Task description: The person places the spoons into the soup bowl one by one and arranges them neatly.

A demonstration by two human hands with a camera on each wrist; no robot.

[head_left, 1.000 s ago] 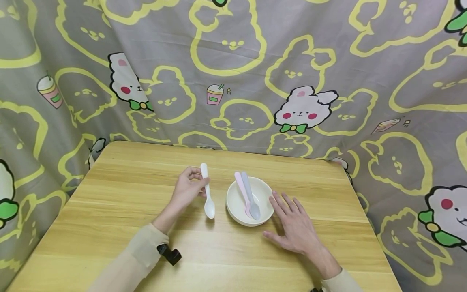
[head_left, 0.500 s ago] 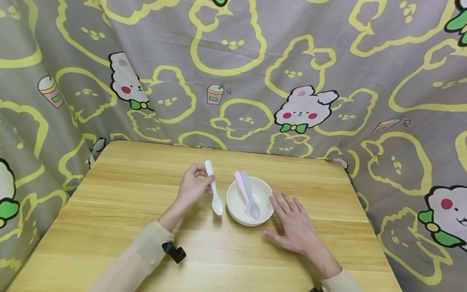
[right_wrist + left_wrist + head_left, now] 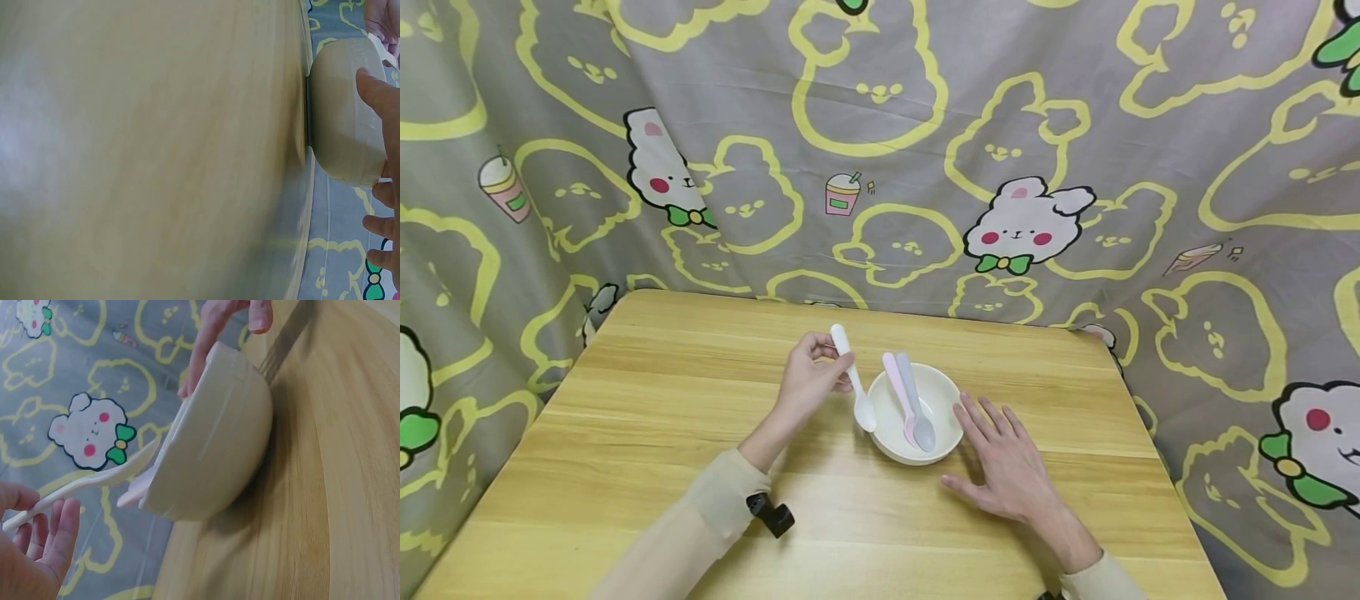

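Observation:
My left hand (image 3: 808,379) pinches a white spoon (image 3: 854,379) by its handle, thumb on top. The spoon's bowl end overlaps the left rim of a cream bowl (image 3: 880,437) in the head view; in the left wrist view the white spoon (image 3: 109,477) reaches up to the rim. Inside the bowl lean a pink utensil (image 3: 897,383) and a grey spoon (image 3: 916,408), handles over the far rim; the pink one's lower end is partly hidden by the grey spoon. My right hand (image 3: 1003,462) lies with fingers spread, fingertips right at the bowl's right side.
A wooden table (image 3: 625,433) carries the bowl. Behind it and along both sides hangs a grey curtain (image 3: 760,100) printed with yellow outlines and white cartoon animals. Black straps with small devices (image 3: 771,515) sit at the wrists.
My left hand has moved right and slightly away with the white spoon, bringing its tip from beside the bowl to over the left rim. The right hand and bowl have stayed put.

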